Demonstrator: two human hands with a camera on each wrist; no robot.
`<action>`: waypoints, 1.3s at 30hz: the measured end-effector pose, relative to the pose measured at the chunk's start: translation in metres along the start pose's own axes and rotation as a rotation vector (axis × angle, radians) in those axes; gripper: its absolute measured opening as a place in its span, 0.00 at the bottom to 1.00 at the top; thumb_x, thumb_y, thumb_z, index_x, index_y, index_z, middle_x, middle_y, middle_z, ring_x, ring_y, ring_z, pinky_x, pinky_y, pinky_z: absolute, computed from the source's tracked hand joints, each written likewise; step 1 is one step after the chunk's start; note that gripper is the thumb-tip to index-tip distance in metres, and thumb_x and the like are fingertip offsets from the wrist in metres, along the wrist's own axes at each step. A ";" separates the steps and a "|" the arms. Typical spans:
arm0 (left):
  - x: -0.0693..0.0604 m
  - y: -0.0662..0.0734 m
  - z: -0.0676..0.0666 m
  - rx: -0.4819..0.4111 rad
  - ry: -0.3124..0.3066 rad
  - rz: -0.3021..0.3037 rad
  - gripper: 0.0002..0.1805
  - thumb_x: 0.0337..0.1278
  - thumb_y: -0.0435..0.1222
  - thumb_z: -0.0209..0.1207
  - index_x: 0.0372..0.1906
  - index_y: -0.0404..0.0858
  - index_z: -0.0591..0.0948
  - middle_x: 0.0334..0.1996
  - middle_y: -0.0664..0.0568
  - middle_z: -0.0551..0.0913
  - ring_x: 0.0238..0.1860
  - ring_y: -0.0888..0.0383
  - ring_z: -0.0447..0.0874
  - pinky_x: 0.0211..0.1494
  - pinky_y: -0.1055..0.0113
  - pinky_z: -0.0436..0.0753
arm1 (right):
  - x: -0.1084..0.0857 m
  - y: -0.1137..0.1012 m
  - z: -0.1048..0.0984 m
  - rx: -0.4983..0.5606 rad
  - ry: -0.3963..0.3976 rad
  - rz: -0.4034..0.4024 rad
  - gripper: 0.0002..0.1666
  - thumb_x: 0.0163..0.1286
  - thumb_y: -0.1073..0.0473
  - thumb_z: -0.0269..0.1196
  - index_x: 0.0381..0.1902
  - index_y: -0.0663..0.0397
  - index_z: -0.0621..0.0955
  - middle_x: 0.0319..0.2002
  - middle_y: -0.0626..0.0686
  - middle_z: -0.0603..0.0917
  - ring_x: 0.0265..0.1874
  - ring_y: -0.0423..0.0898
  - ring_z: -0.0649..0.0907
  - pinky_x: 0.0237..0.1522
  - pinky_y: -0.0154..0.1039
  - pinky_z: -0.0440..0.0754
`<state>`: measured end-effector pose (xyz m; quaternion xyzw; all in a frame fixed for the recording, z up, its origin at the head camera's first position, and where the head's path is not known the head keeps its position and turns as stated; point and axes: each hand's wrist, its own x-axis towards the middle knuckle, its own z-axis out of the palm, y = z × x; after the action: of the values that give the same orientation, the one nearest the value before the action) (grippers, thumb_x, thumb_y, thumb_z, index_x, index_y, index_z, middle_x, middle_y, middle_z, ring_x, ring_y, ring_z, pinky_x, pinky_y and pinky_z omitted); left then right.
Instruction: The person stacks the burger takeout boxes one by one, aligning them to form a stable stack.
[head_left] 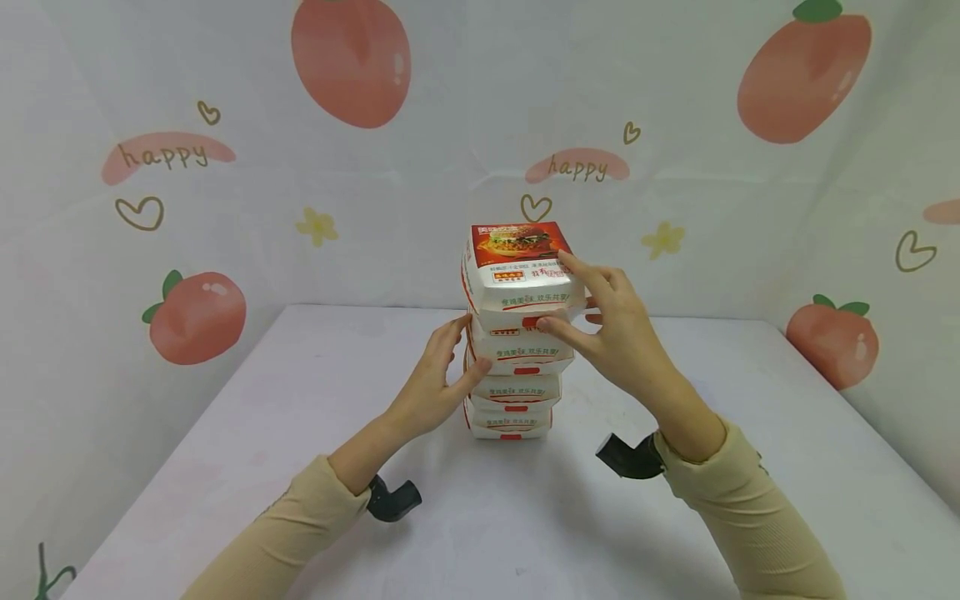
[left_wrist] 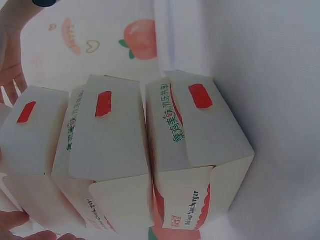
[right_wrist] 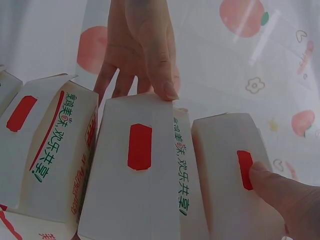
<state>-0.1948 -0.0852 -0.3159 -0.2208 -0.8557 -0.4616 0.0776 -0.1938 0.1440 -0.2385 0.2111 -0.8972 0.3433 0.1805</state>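
Several white paper burger boxes stand in one stack in the head view. The top box (head_left: 517,267) shows a red lid with a burger picture. My right hand (head_left: 626,333) grips this box at its right side, thumb on the front and index finger on the lid's edge. In the right wrist view the right thumb (right_wrist: 287,195) presses beside the red tab. My left hand (head_left: 431,387) rests against the left side of the second box (head_left: 521,350), fingers fairly straight, thumb at its front corner. Below it sit the lower boxes (head_left: 517,392), seen side-on in the left wrist view.
The stack stands on a white table (head_left: 480,517). Behind it hangs a white backdrop (head_left: 420,208) printed with fruit, hearts and the word happy. Black curved pieces (head_left: 393,500) are fixed at both wrists.
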 end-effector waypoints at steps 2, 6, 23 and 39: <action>0.000 0.000 0.000 -0.001 0.000 0.000 0.37 0.65 0.46 0.52 0.73 0.41 0.51 0.70 0.45 0.54 0.69 0.43 0.56 0.69 0.46 0.64 | 0.000 0.000 0.000 -0.002 0.000 0.001 0.46 0.58 0.53 0.68 0.71 0.40 0.59 0.59 0.63 0.66 0.51 0.57 0.74 0.50 0.52 0.80; 0.000 0.000 0.000 -0.003 -0.001 -0.002 0.37 0.65 0.46 0.52 0.73 0.41 0.51 0.70 0.45 0.54 0.69 0.42 0.56 0.69 0.46 0.64 | 0.000 0.000 0.000 -0.002 -0.003 0.006 0.46 0.58 0.52 0.68 0.71 0.39 0.59 0.59 0.63 0.65 0.50 0.57 0.75 0.48 0.52 0.81; 0.001 0.000 0.001 0.006 0.010 0.002 0.36 0.65 0.45 0.51 0.72 0.42 0.52 0.70 0.45 0.55 0.69 0.45 0.57 0.69 0.46 0.65 | 0.001 0.002 0.000 -0.013 0.008 -0.021 0.45 0.59 0.53 0.67 0.71 0.41 0.60 0.59 0.63 0.66 0.51 0.57 0.75 0.50 0.52 0.80; 0.000 0.002 -0.005 -0.004 0.004 -0.014 0.37 0.64 0.47 0.52 0.73 0.43 0.51 0.71 0.46 0.54 0.70 0.44 0.56 0.70 0.47 0.64 | 0.001 -0.002 -0.007 0.000 0.011 0.004 0.44 0.60 0.52 0.66 0.71 0.37 0.59 0.57 0.63 0.67 0.47 0.60 0.79 0.46 0.53 0.82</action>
<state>-0.1945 -0.0879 -0.3113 -0.2141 -0.8560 -0.4643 0.0758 -0.1924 0.1477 -0.2324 0.2076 -0.8966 0.3448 0.1847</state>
